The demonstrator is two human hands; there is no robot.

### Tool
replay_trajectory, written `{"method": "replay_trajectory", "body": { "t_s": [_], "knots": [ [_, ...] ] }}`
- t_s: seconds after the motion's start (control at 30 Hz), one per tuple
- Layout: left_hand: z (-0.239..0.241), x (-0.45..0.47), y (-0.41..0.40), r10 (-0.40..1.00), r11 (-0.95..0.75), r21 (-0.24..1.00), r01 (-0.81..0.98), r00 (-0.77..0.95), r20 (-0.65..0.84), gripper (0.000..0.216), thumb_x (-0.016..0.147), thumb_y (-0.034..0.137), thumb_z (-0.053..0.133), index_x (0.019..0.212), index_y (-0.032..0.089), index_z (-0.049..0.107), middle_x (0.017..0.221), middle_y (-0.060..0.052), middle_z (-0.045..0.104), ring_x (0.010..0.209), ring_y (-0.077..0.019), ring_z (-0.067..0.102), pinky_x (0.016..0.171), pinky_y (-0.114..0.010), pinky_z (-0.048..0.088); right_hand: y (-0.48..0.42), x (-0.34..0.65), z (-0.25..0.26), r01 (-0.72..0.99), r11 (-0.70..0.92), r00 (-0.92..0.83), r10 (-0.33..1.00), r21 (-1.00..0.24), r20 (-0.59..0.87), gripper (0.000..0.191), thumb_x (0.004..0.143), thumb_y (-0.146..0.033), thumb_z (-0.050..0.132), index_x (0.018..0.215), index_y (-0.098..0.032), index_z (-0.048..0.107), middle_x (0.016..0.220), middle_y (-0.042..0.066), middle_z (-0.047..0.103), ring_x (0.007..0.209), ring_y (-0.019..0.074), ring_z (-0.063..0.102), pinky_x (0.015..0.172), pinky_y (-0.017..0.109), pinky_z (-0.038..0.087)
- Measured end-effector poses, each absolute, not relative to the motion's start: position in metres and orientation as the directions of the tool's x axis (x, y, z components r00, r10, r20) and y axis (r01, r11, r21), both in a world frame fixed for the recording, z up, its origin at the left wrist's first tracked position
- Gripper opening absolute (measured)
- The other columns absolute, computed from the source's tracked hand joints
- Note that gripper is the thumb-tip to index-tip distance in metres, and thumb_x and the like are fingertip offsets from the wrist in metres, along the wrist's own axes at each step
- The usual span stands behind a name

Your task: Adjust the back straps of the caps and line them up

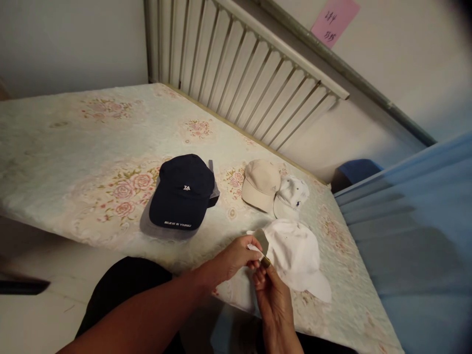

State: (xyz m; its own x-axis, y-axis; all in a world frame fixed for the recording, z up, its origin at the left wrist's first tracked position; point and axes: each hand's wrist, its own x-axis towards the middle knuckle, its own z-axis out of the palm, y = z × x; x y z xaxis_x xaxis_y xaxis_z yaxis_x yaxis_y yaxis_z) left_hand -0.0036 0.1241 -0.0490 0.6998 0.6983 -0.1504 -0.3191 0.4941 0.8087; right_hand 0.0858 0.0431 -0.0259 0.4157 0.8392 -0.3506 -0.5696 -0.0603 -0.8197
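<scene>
A white cap (297,250) lies at the table's near edge, its brim pointing to the lower right. My left hand (238,255) is closed in a pinch on the white end of the cap's back strap (255,249). Close beside it, my right hand (273,297) is closed with thumb and fingers at the strap's brass-coloured buckle (265,262). Part of the strap is hidden by my fingers. To the left sits a navy cap (184,187) with white lettering, and a grey cap partly shows beneath it.
Behind the white cap, a beige cap (260,182) and a smaller white cap (293,194) sit side by side. A floral cloth (129,132) covers the table. A radiator (236,69) lines the wall, and a blue curtain (416,236) hangs at the right.
</scene>
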Motion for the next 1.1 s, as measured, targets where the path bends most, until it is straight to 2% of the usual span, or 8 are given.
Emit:
{"method": "replay_trajectory", "body": {
  "t_s": [0.13, 0.4, 0.77, 0.93, 1.1],
  "knots": [
    [-0.046, -0.005, 0.124, 0.690, 0.511, 0.793, -0.331, 0.709, -0.149, 0.015, 0.067, 0.016, 0.058, 0.081, 0.016, 0.053, 0.056, 0.004, 0.055, 0.048, -0.0071, 0.050, 0.048, -0.020, 0.035, 0.044, 0.086, -0.024, -0.578, -0.070, 0.434, 0.818, -0.813, -0.379, 0.020, 0.056, -0.020, 0.079, 0.071, -0.014, 0.067, 0.055, -0.005, 0.057, 0.047, 0.0060, 0.048, 0.043, 0.016, 0.043],
    [-0.041, -0.008, 0.124, 0.672, 0.569, 0.727, -0.385, 0.727, -0.141, 0.018, 0.065, 0.017, 0.061, 0.080, 0.015, 0.052, 0.059, 0.003, 0.056, 0.049, -0.0069, 0.051, 0.049, -0.020, 0.034, 0.045, 0.085, -0.021, -0.576, -0.072, 0.435, 0.817, -0.814, -0.380, 0.022, 0.057, -0.018, 0.077, 0.077, -0.013, 0.068, 0.060, -0.003, 0.061, 0.051, 0.0066, 0.054, 0.045, 0.015, 0.045],
    [-0.040, -0.009, 0.124, 0.620, 0.604, 0.706, -0.370, 0.775, -0.123, 0.016, 0.066, 0.016, 0.058, 0.080, 0.015, 0.051, 0.057, 0.002, 0.056, 0.049, -0.0077, 0.051, 0.049, -0.020, 0.032, 0.048, 0.077, -0.012, -0.553, -0.053, 0.431, 0.836, -0.831, -0.340, 0.015, 0.060, -0.020, 0.077, 0.070, -0.015, 0.067, 0.058, -0.005, 0.059, 0.050, 0.0055, 0.047, 0.044, 0.015, 0.041],
    [-0.037, -0.009, 0.124, 0.640, 0.566, 0.754, -0.333, 0.754, -0.148, 0.013, 0.067, 0.017, 0.056, 0.079, 0.015, 0.052, 0.057, 0.002, 0.055, 0.049, -0.0076, 0.050, 0.051, -0.021, 0.034, 0.048, 0.076, -0.012, -0.552, -0.054, 0.428, 0.838, -0.832, -0.339, 0.015, 0.061, -0.020, 0.076, 0.071, -0.014, 0.067, 0.059, -0.003, 0.059, 0.051, 0.0057, 0.048, 0.044, 0.015, 0.040],
    [-0.034, -0.008, 0.124, 0.661, 0.553, 0.772, -0.312, 0.729, -0.179, 0.013, 0.069, 0.023, 0.052, 0.077, 0.013, 0.054, 0.066, -0.001, 0.057, 0.053, -0.0072, 0.050, 0.056, -0.023, 0.037, 0.046, 0.077, -0.015, -0.554, -0.052, 0.489, 0.788, -0.831, -0.375, 0.020, 0.058, -0.016, 0.077, 0.075, -0.013, 0.067, 0.062, -0.002, 0.061, 0.049, 0.0055, 0.048, 0.042, 0.015, 0.041]
  ]
}}
